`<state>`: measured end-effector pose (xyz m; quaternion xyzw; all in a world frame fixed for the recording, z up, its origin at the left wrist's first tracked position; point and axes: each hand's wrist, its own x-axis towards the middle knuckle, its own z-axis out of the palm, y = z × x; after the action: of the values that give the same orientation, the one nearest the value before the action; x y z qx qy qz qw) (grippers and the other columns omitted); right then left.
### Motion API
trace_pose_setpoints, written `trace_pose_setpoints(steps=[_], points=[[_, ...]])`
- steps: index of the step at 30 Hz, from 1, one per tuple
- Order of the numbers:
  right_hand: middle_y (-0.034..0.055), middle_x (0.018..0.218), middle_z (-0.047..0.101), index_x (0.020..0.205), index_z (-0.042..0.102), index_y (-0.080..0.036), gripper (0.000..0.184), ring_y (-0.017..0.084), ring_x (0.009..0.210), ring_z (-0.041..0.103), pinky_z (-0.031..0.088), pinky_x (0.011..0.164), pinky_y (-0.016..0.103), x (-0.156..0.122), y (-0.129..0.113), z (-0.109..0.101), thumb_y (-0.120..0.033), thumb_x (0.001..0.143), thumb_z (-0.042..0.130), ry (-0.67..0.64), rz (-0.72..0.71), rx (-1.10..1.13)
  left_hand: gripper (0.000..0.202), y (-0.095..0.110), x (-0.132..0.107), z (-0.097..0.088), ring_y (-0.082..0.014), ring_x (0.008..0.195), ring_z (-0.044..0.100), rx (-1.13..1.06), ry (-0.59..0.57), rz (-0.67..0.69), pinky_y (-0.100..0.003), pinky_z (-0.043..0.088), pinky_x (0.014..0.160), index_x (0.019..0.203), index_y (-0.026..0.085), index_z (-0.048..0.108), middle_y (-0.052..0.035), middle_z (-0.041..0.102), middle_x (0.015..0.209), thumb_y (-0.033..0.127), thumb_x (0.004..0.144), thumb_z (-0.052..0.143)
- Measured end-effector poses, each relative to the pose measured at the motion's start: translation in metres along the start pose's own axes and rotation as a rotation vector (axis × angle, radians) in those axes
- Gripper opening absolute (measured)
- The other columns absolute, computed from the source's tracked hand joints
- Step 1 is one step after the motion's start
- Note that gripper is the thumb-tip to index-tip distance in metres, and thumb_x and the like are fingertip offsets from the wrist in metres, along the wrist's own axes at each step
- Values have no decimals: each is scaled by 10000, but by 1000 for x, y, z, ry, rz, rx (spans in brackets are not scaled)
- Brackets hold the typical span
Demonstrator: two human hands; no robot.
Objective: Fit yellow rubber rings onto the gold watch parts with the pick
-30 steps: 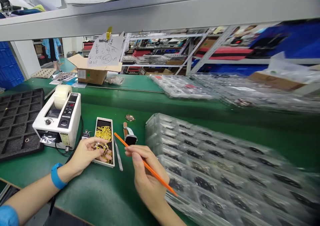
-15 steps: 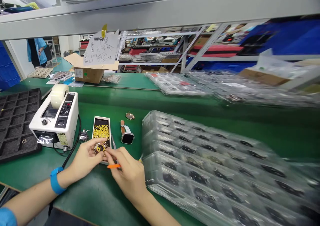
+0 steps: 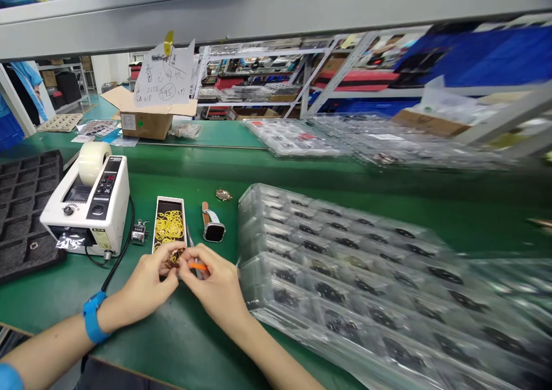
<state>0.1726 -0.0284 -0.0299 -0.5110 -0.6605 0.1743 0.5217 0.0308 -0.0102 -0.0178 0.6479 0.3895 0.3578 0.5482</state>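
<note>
My left hand (image 3: 149, 280) is closed around a small gold-brown watch part (image 3: 175, 257) with a yellow ring in it, pinched between thumb and fingers. My right hand (image 3: 215, 280) meets it from the right, fingertips at the part's edge. Across the right fingers lies a slim orange tool (image 3: 198, 266); its full shape is hidden. Just beyond both hands stands a white box (image 3: 183, 214) of yellow rings (image 3: 169, 226). Right of it lie a smartwatch (image 3: 214, 231) and another gold-coloured watch part (image 3: 223, 195).
A white tape dispenser (image 3: 88, 206) and a small tally counter (image 3: 138, 232) stand at left, beside a black foam tray (image 3: 26, 217). Stacked clear plastic trays (image 3: 345, 275) with dark parts fill the right. Behind are a cardboard box (image 3: 146, 124) and a grey overhead beam (image 3: 276, 16).
The view has shifted slightly, moving most things left and up. My right fingertips have come closer over the watch part, which is now tilted and more covered.
</note>
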Motion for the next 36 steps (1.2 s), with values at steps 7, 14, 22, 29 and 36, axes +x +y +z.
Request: trace_pose_setpoints(steps=[7, 14, 22, 29, 36], points=[[-53, 499, 397, 627, 492, -186, 216, 79, 438, 334, 285, 411, 200, 7, -2, -8, -363, 742, 538, -133, 361, 303, 344, -6, 18, -17, -193, 903, 648, -181, 244, -35, -275, 490, 806, 1034, 179, 603, -48, 693, 944, 141, 697, 663], [-55, 542, 415, 722, 485, -190, 153, 104, 495, 364, 292, 475, 212, 3, 18, 3, -316, 801, 452, -280, 346, 166, 337, 6, 18, -23, -174, 763, 700, -417, 272, -138, -300, 555, 773, 948, 165, 606, -26, 702, 819, 315, 687, 758], [-50, 625, 518, 870, 535, -196, 179, 111, 585, 482, 331, 550, 198, 0, 1, 0, -96, 737, 470, -335, 270, 12, 526, 12, 19, -27, -197, 660, 708, -377, 369, -169, -234, 592, 603, 830, 132, 637, -38, 722, 688, 465, 487, 855], [12, 823, 700, 1005, 545, -197, 195, 186, 685, 647, 432, 592, 254, 0, -2, 4, -219, 816, 504, -400, 18, -433, 548, 8, 28, -34, -241, 712, 706, -405, 507, -204, -243, 621, 558, 707, 162, 704, -9, 729, 765, 474, 295, 886], [2, 833, 701, 892, 522, -186, 157, 176, 645, 668, 439, 457, 257, -7, 15, 28, -328, 830, 493, -395, -321, -644, 525, -20, 37, -50, -296, 795, 709, -452, 458, -260, -286, 642, 593, 744, 192, 735, -11, 741, 884, 445, 312, 891]])
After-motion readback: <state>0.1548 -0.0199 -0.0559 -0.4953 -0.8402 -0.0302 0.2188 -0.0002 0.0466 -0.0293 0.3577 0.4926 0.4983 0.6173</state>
